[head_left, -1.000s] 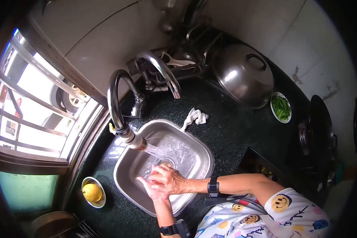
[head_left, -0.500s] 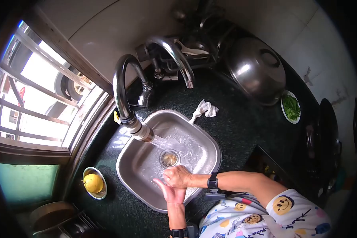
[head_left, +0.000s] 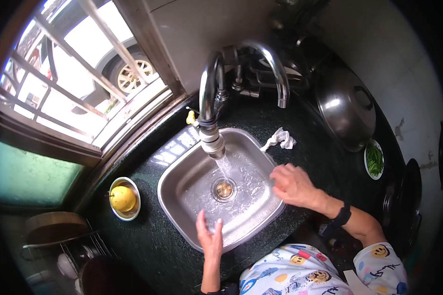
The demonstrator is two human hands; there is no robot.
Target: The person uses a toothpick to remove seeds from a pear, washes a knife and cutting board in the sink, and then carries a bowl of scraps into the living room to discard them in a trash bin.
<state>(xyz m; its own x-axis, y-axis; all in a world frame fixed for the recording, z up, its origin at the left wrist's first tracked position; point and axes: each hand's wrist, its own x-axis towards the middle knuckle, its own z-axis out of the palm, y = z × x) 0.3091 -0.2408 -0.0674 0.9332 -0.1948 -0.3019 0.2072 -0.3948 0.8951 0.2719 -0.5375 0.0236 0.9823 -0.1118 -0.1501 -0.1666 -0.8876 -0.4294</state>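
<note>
Water runs from the faucet (head_left: 212, 140) into a steel sink (head_left: 179, 223). Pale yellowish bits sit in the sink drain (head_left: 224, 190). Over the sink's near edge, my left hand (head_left: 210, 238) is held up with thumb and fingers apart and nothing in it. My right hand (head_left: 296, 187) hovers at the right rim, slightly blurred, its fingers loosely bent and spread, with no object visible in it. A crumpled white cloth (head_left: 281, 139) lies on the counter beyond that hand, apart from it.
A yellow fruit (head_left: 122, 198) rests in a metal bowl (head_left: 137, 209) left of the sink. At the right stand a large metal lid (head_left: 347, 113) and a dish of chopped greens (head_left: 374, 161). A second tap (head_left: 282, 83) rises behind. A dish rack (head_left: 81, 246) is at lower left.
My hands were together over the sink and have come apart. The right one moved right to the rim; the left stays near the front. The view has shifted, and water still runs.
</note>
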